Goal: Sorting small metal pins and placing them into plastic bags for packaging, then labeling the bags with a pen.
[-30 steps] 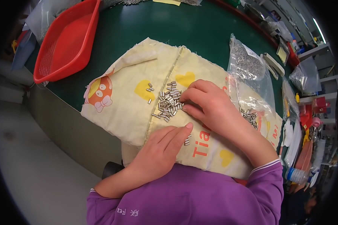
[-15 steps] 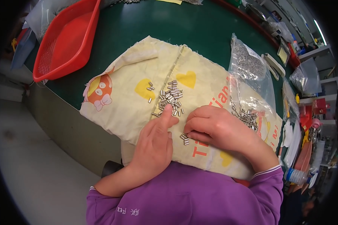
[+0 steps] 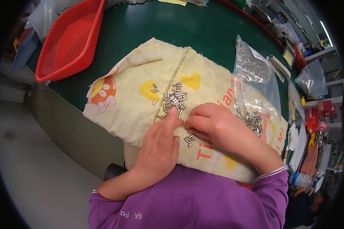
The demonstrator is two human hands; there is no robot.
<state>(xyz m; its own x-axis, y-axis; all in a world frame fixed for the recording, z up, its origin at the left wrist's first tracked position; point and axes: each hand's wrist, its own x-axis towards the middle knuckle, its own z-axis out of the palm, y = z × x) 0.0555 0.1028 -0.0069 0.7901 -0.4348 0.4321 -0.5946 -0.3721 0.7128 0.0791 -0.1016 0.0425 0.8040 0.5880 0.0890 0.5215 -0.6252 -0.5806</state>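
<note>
A pale yellow printed cloth (image 3: 128, 78) lies in front of me, with a heap of small metal cylinders (image 3: 176, 95) in its middle. My left hand (image 3: 158, 143) rests at the near edge of this heap, its index finger stretched onto the cylinders and its thumb apart. Just to the right, my right hand (image 3: 218, 126) is closed, its fingertips curled together near my left fingers. Whatever it pinches is hidden. Below those fingertips sits a small group of cylinders (image 3: 189, 142). Beyond my right wrist is another heap of cylinders (image 3: 251, 121). A few strays lie left of the middle heap.
A clear plastic bag of metal cylinders (image 3: 252, 63) lies at the cloth's right edge. A red perforated basket (image 3: 70, 42) stands at the far left of the green table (image 3: 160, 23). Shelves with bags, tools and a plastic bottle (image 3: 302, 179) fill the right side.
My right hand has moved slightly up and left from the small group of cylinders toward my left fingers, uncovering more of that group. My left hand has hardly moved.
</note>
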